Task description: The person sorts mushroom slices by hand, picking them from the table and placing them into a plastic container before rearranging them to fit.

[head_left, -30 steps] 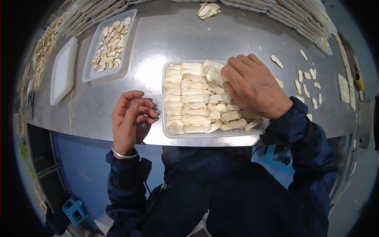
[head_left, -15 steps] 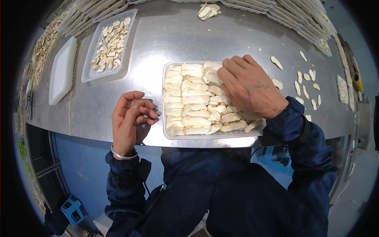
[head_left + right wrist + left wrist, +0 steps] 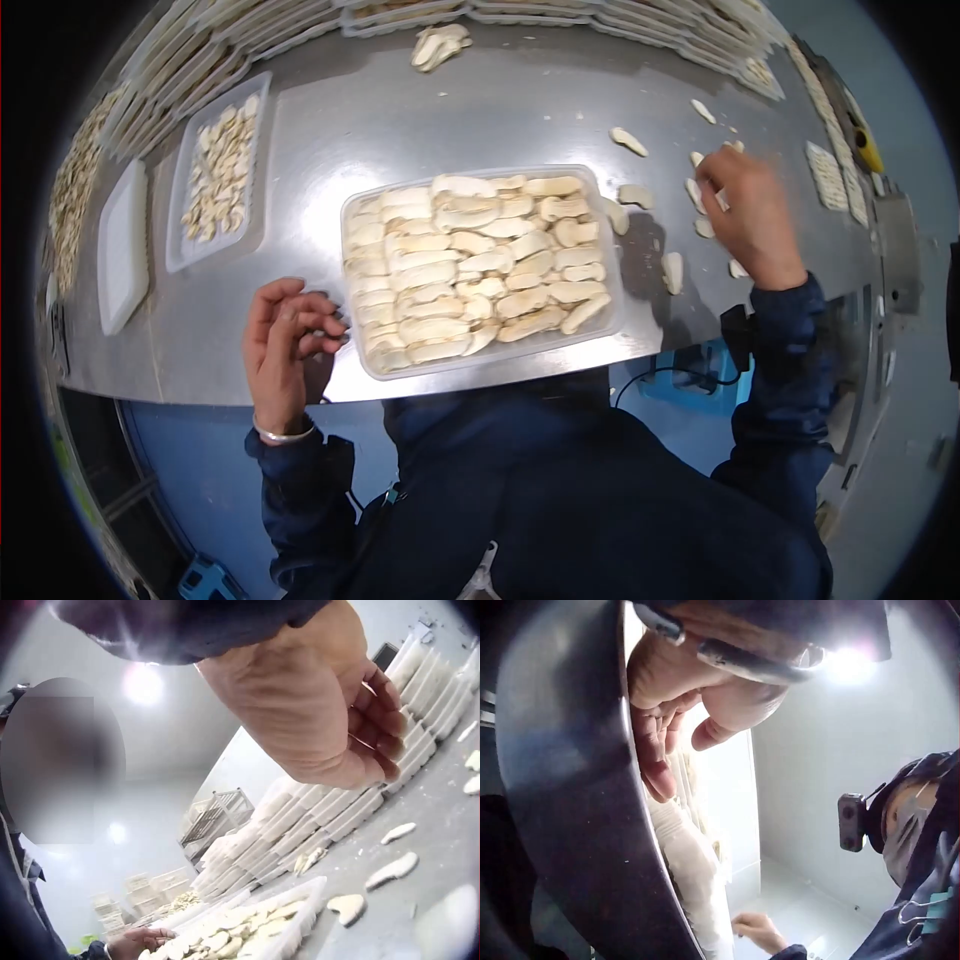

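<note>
A clear plastic tray [image 3: 612, 262] lies near the table's front edge, filled with rows of pale mushroom slices [image 3: 435, 262]. My right hand [image 3: 758, 215], slightly blurred, is to the right of it, over several loose mushroom slices [image 3: 673, 273] scattered on the metal. In the right wrist view its fingers [image 3: 375, 724] curl loosely, and nothing shows between them. Just left of the tray, my left hand [image 3: 285, 345] hangs with relaxed, bent fingers and holds nothing. The left wrist view has this hand [image 3: 686, 697] beside the table edge, its thumb apart from the fingers.
At the left stand another tray [image 3: 262, 105] of smaller mushroom pieces and a white tray [image 3: 122, 250]. Stacked filled trays [image 3: 205, 60] line the back, with a small heap of slices [image 3: 438, 46] before them. A blue stool [image 3: 700, 380] is below the table edge.
My right hand has left the filled tray and moved right to the loose slices, uncovering the tray's right side. The left hand stays beside the tray. The head view has shifted.
</note>
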The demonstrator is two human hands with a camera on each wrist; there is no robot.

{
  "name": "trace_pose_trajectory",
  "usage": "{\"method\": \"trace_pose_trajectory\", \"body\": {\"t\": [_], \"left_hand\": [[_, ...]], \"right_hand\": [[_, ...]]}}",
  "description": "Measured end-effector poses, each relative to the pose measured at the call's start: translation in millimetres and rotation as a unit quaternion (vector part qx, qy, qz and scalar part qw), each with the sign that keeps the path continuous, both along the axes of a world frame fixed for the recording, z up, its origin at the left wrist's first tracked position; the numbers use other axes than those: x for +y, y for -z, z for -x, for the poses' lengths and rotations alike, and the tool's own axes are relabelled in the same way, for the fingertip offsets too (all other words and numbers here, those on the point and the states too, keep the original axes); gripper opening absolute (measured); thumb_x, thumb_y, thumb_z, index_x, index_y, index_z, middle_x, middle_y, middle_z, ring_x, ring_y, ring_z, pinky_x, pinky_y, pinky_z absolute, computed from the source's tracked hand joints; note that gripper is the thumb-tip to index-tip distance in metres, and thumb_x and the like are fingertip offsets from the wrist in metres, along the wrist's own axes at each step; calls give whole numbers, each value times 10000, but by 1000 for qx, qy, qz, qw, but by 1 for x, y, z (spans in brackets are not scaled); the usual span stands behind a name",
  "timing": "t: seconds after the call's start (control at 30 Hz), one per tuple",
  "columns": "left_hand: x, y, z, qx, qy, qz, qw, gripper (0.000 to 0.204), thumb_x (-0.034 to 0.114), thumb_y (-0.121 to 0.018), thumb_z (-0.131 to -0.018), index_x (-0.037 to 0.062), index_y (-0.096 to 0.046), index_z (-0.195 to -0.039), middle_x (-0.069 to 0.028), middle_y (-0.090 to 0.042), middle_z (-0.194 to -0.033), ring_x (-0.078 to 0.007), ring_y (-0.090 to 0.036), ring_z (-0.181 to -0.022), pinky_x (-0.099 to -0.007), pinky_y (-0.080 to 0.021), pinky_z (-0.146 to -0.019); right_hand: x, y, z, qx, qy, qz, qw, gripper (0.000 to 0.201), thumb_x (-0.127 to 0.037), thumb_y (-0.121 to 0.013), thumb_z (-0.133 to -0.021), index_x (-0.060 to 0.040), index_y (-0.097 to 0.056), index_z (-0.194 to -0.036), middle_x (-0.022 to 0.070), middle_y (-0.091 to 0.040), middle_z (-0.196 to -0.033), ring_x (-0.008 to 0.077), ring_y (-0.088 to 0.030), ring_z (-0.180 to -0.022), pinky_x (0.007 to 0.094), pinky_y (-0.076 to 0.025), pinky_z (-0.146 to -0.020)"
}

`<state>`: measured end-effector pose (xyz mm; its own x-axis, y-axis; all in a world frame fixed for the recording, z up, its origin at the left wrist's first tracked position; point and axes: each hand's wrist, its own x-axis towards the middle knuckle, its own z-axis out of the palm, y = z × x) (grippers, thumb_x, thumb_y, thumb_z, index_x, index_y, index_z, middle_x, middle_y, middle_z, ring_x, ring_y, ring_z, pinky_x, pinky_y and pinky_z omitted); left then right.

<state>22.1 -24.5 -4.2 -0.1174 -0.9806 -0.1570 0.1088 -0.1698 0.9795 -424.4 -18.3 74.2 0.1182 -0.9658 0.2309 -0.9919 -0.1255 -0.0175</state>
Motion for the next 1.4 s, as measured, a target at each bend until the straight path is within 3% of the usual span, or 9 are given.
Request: {"method": "trace_pose_trajectory", "body": {"t": [0.13, 0.37, 0.47, 0.57, 0.87, 0.97, 1.07, 1.17, 1.4], "left_hand": [[-1, 0, 0, -7, 16, 20, 1000, 264, 170, -452, -1000, -5, -459, -1198, -150, -625, -939, -157, -636, -748, -219, -530, -605], [0, 4, -2, -14, 5, 30, 999, 268, 174, -463, -996, -6, -463, -1194, -139, -626, -928, -144, -625, -731, -210, -519, -588], [-1, 4, -1, -20, 2, 28, 999, 275, 177, -467, -992, -3, -461, -1198, -134, -625, -930, -140, -617, -724, -207, -513, -586], [-2, 1, 2, -18, 11, 25, 999, 279, 182, -468, -991, -2, -459, -1201, -135, -623, -936, -139, -612, -724, -207, -510, -586], [-1, 5, -1, -14, 7, 30, 999, 281, 177, -458, -994, -5, -454, -1208, -137, -621, -943, -137, -611, -727, -202, -506, -584], [-1, 5, -2, -11, 9, 32, 999, 280, 176, -456, -995, -5, -455, -1209, -137, -621, -942, -136, -611, -727, -202, -502, -585], [-1, 4, -1, -20, 8, 32, 999, 280, 177, -456, -995, -4, -455, -1209, -135, -621, -938, -135, -611, -728, -201, -500, -586], [-1, 4, -1, -20, 3, 32, 999, 280, 179, -457, -996, -4, -456, -1207, -133, -621, -934, -135, -611, -730, -202, -501, -589], [-1, 3, -1, -27, 10, 30, 999, 281, 186, -466, -995, -2, -457, -1204, -129, -621, -932, -133, -611, -726, -200, -500, -586]], "right_hand": [[24, 22, -10, -106, -26, -30, 994, 138, -58, -619, -760, 0, -611, -885, 160, -583, -857, 359, -579, -830, 439, -462, -740], [18, 29, -10, -95, -26, -44, 994, 171, -100, -607, -776, -12, -600, -922, 141, -569, -857, 333, -572, -854, 426, -458, -749], [25, 29, -16, -161, -50, -31, 985, 176, -115, -610, -780, -9, -587, -918, 143, -569, -852, 332, -575, -840, 427, -460, -743], [21, 50, -33, -161, -96, -6, 982, 203, -112, -631, -788, -9, -565, -951, 141, -555, -831, 337, -569, -796, 434, -454, -712], [17, 61, -22, -81, -19, -10, 997, 143, -121, -563, -808, 12, -598, -848, 163, -594, -790, 345, -596, -772, 421, -476, -730], [23, 40, -15, -231, 66, -173, 955, 148, -106, -581, -805, 2, -602, -904, 151, -600, -844, 354, -586, -797, 424, -457, -675], [25, 35, -9, -227, 84, -226, 943, 186, -103, -572, -807, -1, -617, -956, 154, -611, -894, 366, -591, -807, 425, -462, -678], [33, 46, -6, -153, 37, -14, 987, 162, -111, -604, -786, 7, -608, -897, 157, -583, -852, 359, -582, -805, 431, -467, -724], [38, 46, -17, -93, -37, -4, 995, 170, -73, -631, -746, -7, -592, -897, 131, -552, -891, 310, -554, -881, 410, -447, -755]]}}
